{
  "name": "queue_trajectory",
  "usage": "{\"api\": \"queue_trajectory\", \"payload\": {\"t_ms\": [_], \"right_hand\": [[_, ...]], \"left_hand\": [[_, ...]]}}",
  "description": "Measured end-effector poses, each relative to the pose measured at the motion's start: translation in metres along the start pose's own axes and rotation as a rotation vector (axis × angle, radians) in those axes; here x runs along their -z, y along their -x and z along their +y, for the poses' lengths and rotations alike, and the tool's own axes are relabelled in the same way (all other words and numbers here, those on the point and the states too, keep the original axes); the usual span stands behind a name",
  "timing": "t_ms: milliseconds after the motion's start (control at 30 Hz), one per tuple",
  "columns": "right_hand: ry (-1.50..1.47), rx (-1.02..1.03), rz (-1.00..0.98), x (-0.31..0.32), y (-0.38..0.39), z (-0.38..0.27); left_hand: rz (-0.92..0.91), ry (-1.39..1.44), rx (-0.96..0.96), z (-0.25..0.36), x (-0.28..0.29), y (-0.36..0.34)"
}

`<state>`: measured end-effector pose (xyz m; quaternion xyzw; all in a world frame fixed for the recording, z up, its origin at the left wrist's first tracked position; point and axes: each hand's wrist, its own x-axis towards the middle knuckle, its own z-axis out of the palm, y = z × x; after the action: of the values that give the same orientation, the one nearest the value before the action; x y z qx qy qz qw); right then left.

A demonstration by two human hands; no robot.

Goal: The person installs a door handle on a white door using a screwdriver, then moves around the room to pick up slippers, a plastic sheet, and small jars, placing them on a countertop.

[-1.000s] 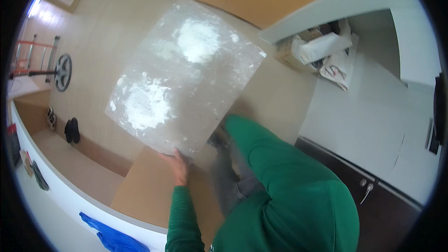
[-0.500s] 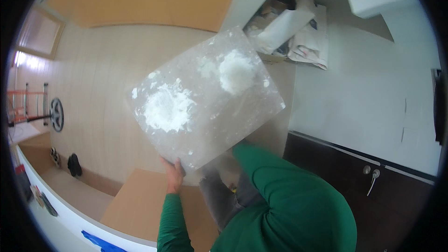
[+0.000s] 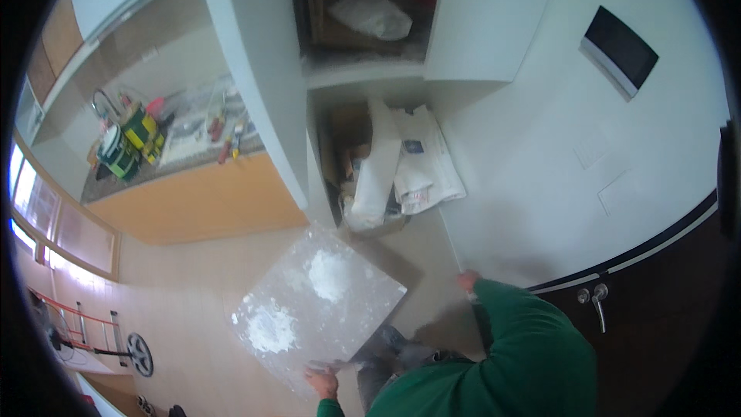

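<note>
A flat, greyish square board (image 3: 351, 316) hangs tilted above the floor, carrying two white powdery patches. One patch (image 3: 271, 328) is on the left and the other (image 3: 330, 275) nearer the far corner, with white specks around them. My left hand (image 3: 322, 381) grips the board's near edge, thumb showing on top and other fingers partly hidden. My right hand (image 3: 468, 280) is off the board, held out to the right near the base of the white wall. It is small and blurred, so its finger posture does not show clearly.
A cardboard box (image 3: 397, 225) with white sacks (image 3: 421, 158) stands ahead below an open cabinet (image 3: 363, 73). Left is a counter (image 3: 185, 193) with green-and-yellow tubs (image 3: 120, 153) and tools. A dark door (image 3: 648, 316) with a lever handle is on the right; a wheeled frame (image 3: 139, 355) stands far left.
My right hand, hidden behind the board before, has come away to the right. The board now sits lower in view, still in my left hand. The view has swung up toward the counter and cabinet.
</note>
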<state>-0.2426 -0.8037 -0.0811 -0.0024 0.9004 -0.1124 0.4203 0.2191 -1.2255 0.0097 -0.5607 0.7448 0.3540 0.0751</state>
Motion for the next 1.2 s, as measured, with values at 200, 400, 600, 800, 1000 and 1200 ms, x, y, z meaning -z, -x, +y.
{"api": "queue_trajectory", "payload": {"t_ms": [200, 400, 600, 800, 1000, 1200], "right_hand": [[0.249, 0.478, 0.538, 0.155, 0.040, -0.045], [0.229, 1.174, 1.098, 0.368, 0.184, -0.279], [1.008, 0.861, 1.220, 0.516, 0.236, -0.389], [1.192, 0.855, 1.336, 0.526, 0.216, -0.365], [0.748, 1.306, 1.516, 0.471, 0.278, -0.266], [0.733, 1.235, 1.710, 0.419, 0.333, -0.139]], "left_hand": [[0.184, 0.193, -0.429, 0.133, 0.033, 0.009], [0.702, 0.411, -1.089, 0.368, 0.194, 0.043], [0.910, 0.807, -1.164, 0.538, 0.218, 0.078], [1.052, 0.775, -1.073, 0.533, 0.214, 0.056], [1.063, 0.697, -1.061, 0.532, 0.218, 0.054], [1.087, 0.722, -1.056, 0.497, 0.216, 0.081]]}}
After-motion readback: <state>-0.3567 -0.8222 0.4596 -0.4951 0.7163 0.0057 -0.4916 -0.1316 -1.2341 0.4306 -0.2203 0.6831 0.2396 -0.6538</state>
